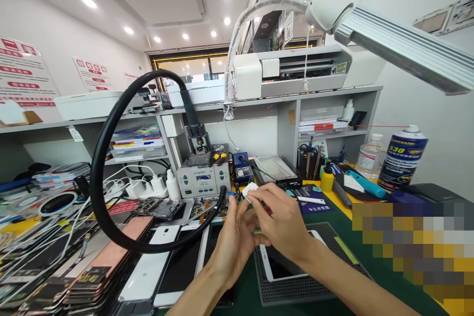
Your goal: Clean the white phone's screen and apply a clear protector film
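Raised over the front of the bench, my right hand point(281, 217) pinches a small white piece point(250, 189) between thumb and fingertips; it looks like a bit of tissue or a pad, but its kind is unclear. Close beside it, my left hand point(237, 234) is cupped, thumb stretched up and apart from the curved fingers. Some left fingers are hidden behind the right hand, and I make out nothing held there. Below the right hand lies a white-framed phone point(283, 264) with a dark screen, on a grey perforated mat point(314, 286).
A thick black hose point(98, 168) loops across the left side from a hot-air station point(202, 180). Stacked phones and parts point(92, 276) crowd the left. A blue spray can point(402, 158) and a yellow bottle point(327, 177) stand at right. A lamp point(403, 49) hangs overhead.
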`<state>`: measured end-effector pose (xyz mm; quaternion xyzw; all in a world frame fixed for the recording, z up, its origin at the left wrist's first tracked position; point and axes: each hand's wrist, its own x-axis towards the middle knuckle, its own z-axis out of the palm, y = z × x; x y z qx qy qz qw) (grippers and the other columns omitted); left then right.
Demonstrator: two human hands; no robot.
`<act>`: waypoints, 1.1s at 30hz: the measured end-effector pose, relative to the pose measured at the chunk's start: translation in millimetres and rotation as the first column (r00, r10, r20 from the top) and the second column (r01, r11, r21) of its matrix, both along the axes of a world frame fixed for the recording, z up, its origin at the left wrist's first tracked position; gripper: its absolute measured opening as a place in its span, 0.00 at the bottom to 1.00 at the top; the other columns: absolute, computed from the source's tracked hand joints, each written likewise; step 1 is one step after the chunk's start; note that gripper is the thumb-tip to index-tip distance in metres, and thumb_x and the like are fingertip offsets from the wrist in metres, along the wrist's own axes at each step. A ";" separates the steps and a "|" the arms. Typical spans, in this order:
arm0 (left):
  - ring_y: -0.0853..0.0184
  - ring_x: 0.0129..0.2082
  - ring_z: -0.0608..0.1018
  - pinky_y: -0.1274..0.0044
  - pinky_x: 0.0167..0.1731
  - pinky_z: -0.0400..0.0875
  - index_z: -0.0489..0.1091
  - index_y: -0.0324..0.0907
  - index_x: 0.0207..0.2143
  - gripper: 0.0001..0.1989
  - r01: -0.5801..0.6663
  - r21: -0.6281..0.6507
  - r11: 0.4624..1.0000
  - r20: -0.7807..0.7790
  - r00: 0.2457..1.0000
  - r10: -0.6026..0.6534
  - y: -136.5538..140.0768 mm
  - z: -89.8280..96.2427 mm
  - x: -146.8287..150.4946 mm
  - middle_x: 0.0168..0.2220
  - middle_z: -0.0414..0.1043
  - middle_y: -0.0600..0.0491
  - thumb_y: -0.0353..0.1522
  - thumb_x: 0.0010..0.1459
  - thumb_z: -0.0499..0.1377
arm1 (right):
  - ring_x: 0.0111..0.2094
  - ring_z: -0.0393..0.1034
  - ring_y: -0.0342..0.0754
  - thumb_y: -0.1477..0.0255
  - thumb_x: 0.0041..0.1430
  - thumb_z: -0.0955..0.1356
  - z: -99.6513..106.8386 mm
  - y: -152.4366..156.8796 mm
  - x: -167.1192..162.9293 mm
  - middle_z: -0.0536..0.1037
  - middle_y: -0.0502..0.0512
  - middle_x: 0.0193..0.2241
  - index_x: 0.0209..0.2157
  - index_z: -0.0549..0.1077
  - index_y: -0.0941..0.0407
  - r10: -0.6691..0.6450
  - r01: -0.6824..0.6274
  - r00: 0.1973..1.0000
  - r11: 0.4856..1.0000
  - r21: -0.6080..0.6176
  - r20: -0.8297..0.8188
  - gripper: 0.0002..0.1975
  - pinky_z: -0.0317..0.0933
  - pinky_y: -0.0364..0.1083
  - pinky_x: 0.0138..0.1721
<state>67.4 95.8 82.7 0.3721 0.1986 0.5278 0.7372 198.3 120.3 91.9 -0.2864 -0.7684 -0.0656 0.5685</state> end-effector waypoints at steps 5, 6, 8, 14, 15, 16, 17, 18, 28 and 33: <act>0.56 0.61 0.73 0.65 0.60 0.67 0.69 0.46 0.63 0.30 -0.026 -0.024 0.999 0.025 0.999 0.027 4.0 -5.0 -4.2 0.59 0.74 0.45 0.54 0.69 0.49 | 0.35 0.74 0.48 0.80 0.69 0.65 -9.2 -6.8 -2.3 0.78 0.57 0.34 0.39 0.79 0.58 0.060 -0.062 0.994 0.998 0.020 0.089 0.10 0.71 0.47 0.36; 0.56 0.61 0.73 0.65 0.60 0.68 0.69 0.46 0.63 0.31 -0.025 -0.024 0.999 0.025 0.999 0.025 4.3 -5.4 -4.5 0.59 0.74 0.45 0.54 0.69 0.49 | 0.35 0.74 0.48 0.80 0.69 0.65 -9.0 -6.0 -1.8 0.78 0.57 0.34 0.40 0.79 0.58 0.058 -0.060 0.994 0.998 0.021 0.089 0.10 0.71 0.47 0.37; 0.55 0.61 0.73 0.64 0.59 0.69 0.69 0.45 0.63 0.31 -0.017 -0.014 1.000 0.021 1.000 0.017 3.6 -4.6 -4.2 0.58 0.75 0.43 0.54 0.69 0.49 | 0.36 0.74 0.49 0.80 0.69 0.65 -5.6 -1.5 0.0 0.77 0.58 0.34 0.40 0.79 0.59 0.036 -0.037 0.997 0.999 0.017 0.061 0.09 0.70 0.48 0.37; 0.55 0.61 0.73 0.65 0.58 0.69 0.70 0.45 0.62 0.30 -0.033 -0.010 0.999 0.014 0.999 0.034 1.9 -2.0 -3.8 0.57 0.75 0.44 0.53 0.70 0.49 | 0.36 0.73 0.50 0.80 0.69 0.65 -0.8 3.5 -1.0 0.77 0.59 0.35 0.41 0.79 0.60 0.032 -0.033 0.998 0.999 0.019 0.053 0.09 0.69 0.48 0.37; 0.56 0.62 0.72 0.65 0.59 0.69 0.70 0.45 0.61 0.29 -0.042 -0.019 0.999 0.017 0.999 0.042 2.4 -2.2 -4.0 0.58 0.75 0.45 0.53 0.70 0.49 | 0.35 0.73 0.50 0.80 0.69 0.65 -2.9 1.2 -2.5 0.77 0.59 0.34 0.40 0.79 0.60 0.048 -0.050 0.996 0.998 0.025 0.073 0.10 0.69 0.48 0.37; 0.56 0.62 0.72 0.66 0.60 0.68 0.71 0.45 0.61 0.29 -0.050 -0.029 0.998 0.017 0.999 0.051 2.9 -2.4 -4.3 0.59 0.74 0.45 0.52 0.71 0.49 | 0.35 0.73 0.49 0.81 0.69 0.65 -5.0 -1.0 -3.8 0.77 0.59 0.34 0.40 0.79 0.60 0.064 -0.067 0.994 0.997 0.031 0.092 0.10 0.69 0.47 0.36; 0.57 0.63 0.72 0.67 0.61 0.67 0.71 0.44 0.61 0.29 -0.057 -0.037 0.998 0.017 0.998 0.057 3.2 -2.5 -4.4 0.59 0.74 0.45 0.52 0.71 0.48 | 0.34 0.73 0.49 0.81 0.69 0.65 -6.6 -2.4 -4.8 0.77 0.59 0.34 0.40 0.79 0.60 0.077 -0.081 0.991 0.996 0.034 0.106 0.10 0.69 0.47 0.36; 0.56 0.63 0.71 0.67 0.62 0.66 0.71 0.44 0.61 0.29 -0.059 -0.039 0.998 0.016 0.998 0.059 3.3 -2.3 -4.4 0.60 0.74 0.45 0.52 0.71 0.48 | 0.34 0.73 0.49 0.81 0.68 0.65 -7.3 -2.5 -5.2 0.77 0.59 0.34 0.40 0.79 0.60 0.084 -0.089 0.990 0.995 0.035 0.111 0.10 0.69 0.47 0.36; 0.53 0.66 0.67 0.62 0.62 0.66 0.71 0.44 0.61 0.31 -0.041 0.004 0.999 -0.002 0.999 0.041 4.6 -6.9 -3.7 0.62 0.72 0.45 0.54 0.70 0.49 | 0.36 0.73 0.50 0.80 0.69 0.65 -6.6 2.9 -2.8 0.77 0.58 0.34 0.40 0.79 0.59 0.084 -0.085 0.994 0.996 0.010 0.073 0.10 0.70 0.47 0.37; 0.53 0.66 0.69 0.62 0.62 0.66 0.70 0.44 0.63 0.32 -0.036 0.025 0.999 -0.025 0.999 0.037 3.8 -5.7 -1.8 0.61 0.73 0.44 0.55 0.68 0.50 | 0.36 0.73 0.50 0.80 0.69 0.65 -4.2 6.5 -0.4 0.76 0.59 0.35 0.41 0.79 0.60 0.057 -0.057 0.998 0.998 -0.005 0.033 0.09 0.69 0.48 0.38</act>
